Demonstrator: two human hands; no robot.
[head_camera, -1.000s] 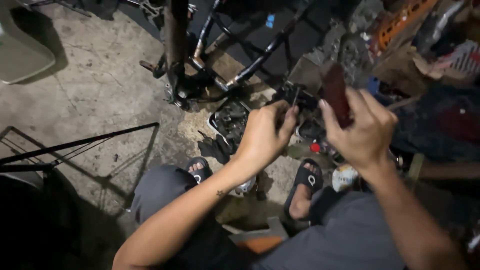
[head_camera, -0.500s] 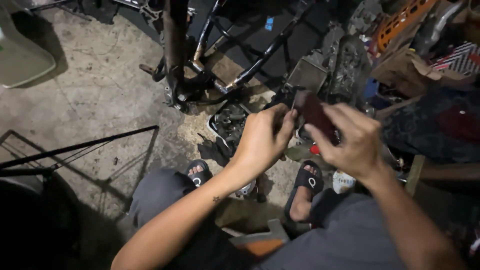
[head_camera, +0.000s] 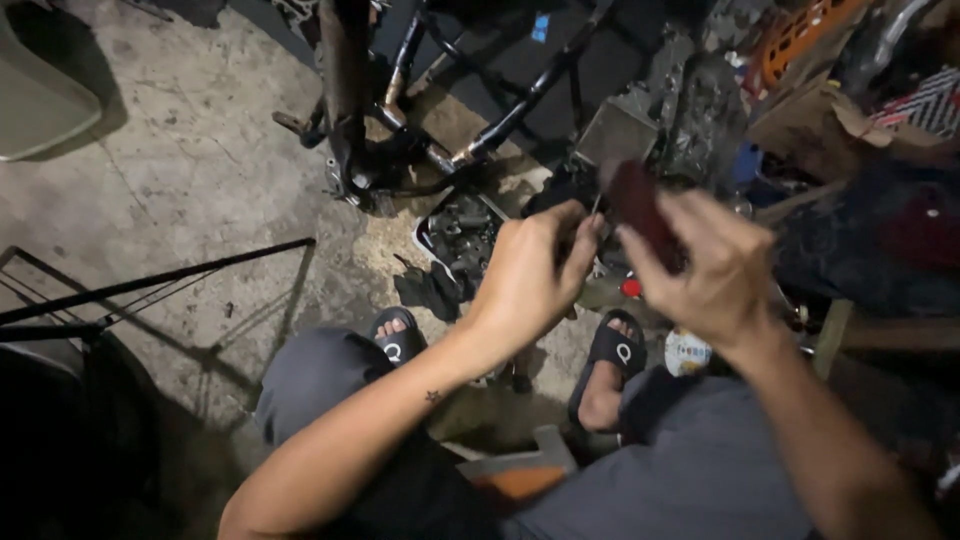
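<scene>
Nearest the camera, the person's grey-clad knees are spreading apart, and between them a pair of black slide sandals (head_camera: 612, 352) is resting on the stained concrete floor (head_camera: 180, 200). Just above the knees, the left hand (head_camera: 528, 282) is curling its fingers together, the fingertips pinching something thin and pale at the upper end of the dark red object (head_camera: 642, 208); what that thin piece is cannot be told. The right hand (head_camera: 716, 270) is wrapping around the dark red object from the other side, fingers pressed against it and gripping it, so the object is sitting in the air between both hands, tilted, over the feet. Beyond the hands, a small tray of dark metal parts (head_camera: 462, 228) is lying on the floor, with a dark rag (head_camera: 428, 290) just beside it. Farther on, a black tubular frame (head_camera: 440, 110) is standing on the concrete. To the far right, cardboard boxes (head_camera: 800, 110) and an orange plastic piece (head_camera: 800, 35) are piling up in clutter, while a pale green chair edge (head_camera: 40, 95) is showing at far left.
</scene>
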